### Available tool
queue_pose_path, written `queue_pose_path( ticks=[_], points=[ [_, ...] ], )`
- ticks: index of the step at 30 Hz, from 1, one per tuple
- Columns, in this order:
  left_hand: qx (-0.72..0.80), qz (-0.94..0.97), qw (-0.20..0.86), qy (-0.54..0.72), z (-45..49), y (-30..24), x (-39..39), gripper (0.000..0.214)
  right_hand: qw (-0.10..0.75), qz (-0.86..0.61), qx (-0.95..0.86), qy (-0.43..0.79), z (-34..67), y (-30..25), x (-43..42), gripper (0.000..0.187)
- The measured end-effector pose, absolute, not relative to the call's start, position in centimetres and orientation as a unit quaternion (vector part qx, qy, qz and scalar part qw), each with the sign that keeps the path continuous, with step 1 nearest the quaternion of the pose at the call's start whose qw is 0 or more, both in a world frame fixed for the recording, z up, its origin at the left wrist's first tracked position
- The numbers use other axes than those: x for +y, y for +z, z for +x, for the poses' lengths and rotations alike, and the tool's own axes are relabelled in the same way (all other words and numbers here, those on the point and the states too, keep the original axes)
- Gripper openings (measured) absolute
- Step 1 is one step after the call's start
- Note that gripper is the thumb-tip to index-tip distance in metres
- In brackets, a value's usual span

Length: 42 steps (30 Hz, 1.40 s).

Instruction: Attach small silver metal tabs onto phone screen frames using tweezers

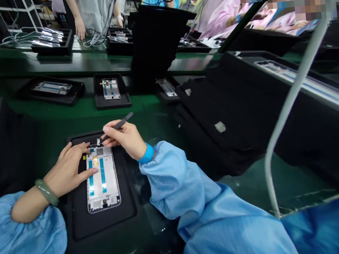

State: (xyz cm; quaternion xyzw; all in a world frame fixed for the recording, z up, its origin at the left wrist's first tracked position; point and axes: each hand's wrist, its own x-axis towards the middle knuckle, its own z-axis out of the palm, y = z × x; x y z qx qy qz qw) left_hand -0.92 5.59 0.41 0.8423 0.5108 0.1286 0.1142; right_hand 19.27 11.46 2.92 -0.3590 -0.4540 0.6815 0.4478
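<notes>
Phone frame point(102, 178) sits centre-left in its black tray point(105, 223). Your left hand point(66, 169) lies open, fingers pinning the frame steady; your right hand point(125, 140) grips black tweezers point(124, 121), tips at the frame's top edge. Count: one frame here, three more in trays ahead.

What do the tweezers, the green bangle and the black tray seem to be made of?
The tweezers look like matte black plastic or coated metal; no bare metal shows. The bangle looks like polished jade, glossy and mottled, possibly glass. The tray looks like dull black foam or rubber, with rounded edges.
</notes>
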Motion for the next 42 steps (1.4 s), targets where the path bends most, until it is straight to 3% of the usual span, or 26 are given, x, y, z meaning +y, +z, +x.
queue_pose_path(
  ticks=[12,38,42],
  points=[
    [0.534,0.826,0.044,0.174,-1.5,0.2,0.1,0.037,0.340,-0.407,-0.529,0.663,15.7,1.7,9.3,0.020],
    [0.525,0.831,0.042,0.176,-1.6,0.1,0.2,0.038,0.298,-0.425,-0.651,0.553,15.5,1.1,9.1,0.017],
    [0.520,0.837,0.030,0.169,-1.6,0.1,0.3,0.046,0.288,-0.430,-0.672,0.530,15.5,1.3,9.1,0.016]
  ],
)
